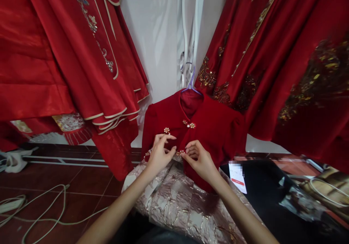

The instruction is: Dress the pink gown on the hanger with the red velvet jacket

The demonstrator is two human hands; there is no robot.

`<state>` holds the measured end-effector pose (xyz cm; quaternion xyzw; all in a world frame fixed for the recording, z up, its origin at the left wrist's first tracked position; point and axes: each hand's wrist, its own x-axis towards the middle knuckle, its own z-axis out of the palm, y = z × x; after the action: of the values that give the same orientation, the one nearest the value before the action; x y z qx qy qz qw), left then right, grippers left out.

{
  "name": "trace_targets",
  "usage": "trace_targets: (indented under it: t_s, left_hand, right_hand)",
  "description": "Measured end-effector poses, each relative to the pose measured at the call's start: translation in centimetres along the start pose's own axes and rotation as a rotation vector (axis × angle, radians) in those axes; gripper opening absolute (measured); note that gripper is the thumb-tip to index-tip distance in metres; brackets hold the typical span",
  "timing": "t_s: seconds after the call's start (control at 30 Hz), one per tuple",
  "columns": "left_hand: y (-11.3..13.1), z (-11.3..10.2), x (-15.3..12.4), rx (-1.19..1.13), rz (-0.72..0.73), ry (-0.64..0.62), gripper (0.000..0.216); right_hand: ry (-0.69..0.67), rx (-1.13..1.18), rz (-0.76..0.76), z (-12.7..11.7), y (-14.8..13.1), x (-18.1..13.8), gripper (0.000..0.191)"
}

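A red jacket point(215, 124) with puffed shoulders hangs in front of me on a purple hanger point(191, 86). Near its collar, a beaded flower clasp point(189, 124) joins the two front edges. My right hand point(200, 160) pinches a lower beaded clasp point(180, 152) on the front edge between thumb and fingertips. Just left of it, my left hand point(160, 153) has its thumb and index finger apart, with nothing visible between them. Another flower ornament point(166, 130) shows on the jacket just above my left hand. Shiny silver-pink brocade fabric point(185, 196) spreads below the jacket.
Red embroidered garments point(89, 55) hang at the left, and more red gowns point(272, 55) with gold sequins hang at the right. A lit phone point(237, 177) rests on a black surface point(261, 200). Pale cables point(49, 220) lie looped on the tiled floor point(87, 178).
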<state>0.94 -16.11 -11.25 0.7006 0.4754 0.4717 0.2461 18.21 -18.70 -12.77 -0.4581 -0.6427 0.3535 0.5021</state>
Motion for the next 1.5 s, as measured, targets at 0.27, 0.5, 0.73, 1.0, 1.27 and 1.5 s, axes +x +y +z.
trace_targets:
  t_s: [0.27, 0.5, 0.73, 1.0, 1.27, 1.5]
  left_hand:
    - [-1.6, -0.8, 1.2, -0.065, -0.08, -0.071, 0.045]
    - [-3.0, -0.6, 1.9, -0.129, -0.07, -0.029, 0.032]
    - [-3.3, -1.0, 3.2, 0.028, -0.005, -0.047, 0.033]
    - [-3.3, 0.2, 3.5, 0.114, -0.013, -0.027, 0.036]
    - [-3.3, 0.6, 3.9, -0.129, -0.069, 0.071, 0.022]
    - [-2.9, 0.9, 3.8, -0.113, -0.045, 0.155, 0.022]
  right_hand:
    - [-0.006, 0.024, -0.065, 0.0, 0.5, 0.2, 0.015]
    - [-0.024, -0.051, -0.138, 0.2, 1.4, 1.7, 0.025]
    - [0.017, -0.095, -0.193, 1.0, 2.1, 6.4, 0.025]
    - [0.05, -0.145, -0.204, 1.4, 2.5, 7.9, 0.023]
    - [0.07, -0.11, -0.221, 2.4, 1.8, 8.0, 0.021]
    - [0.079, -0.124, -0.241, 2.8, 1.1, 7.5, 0.02]
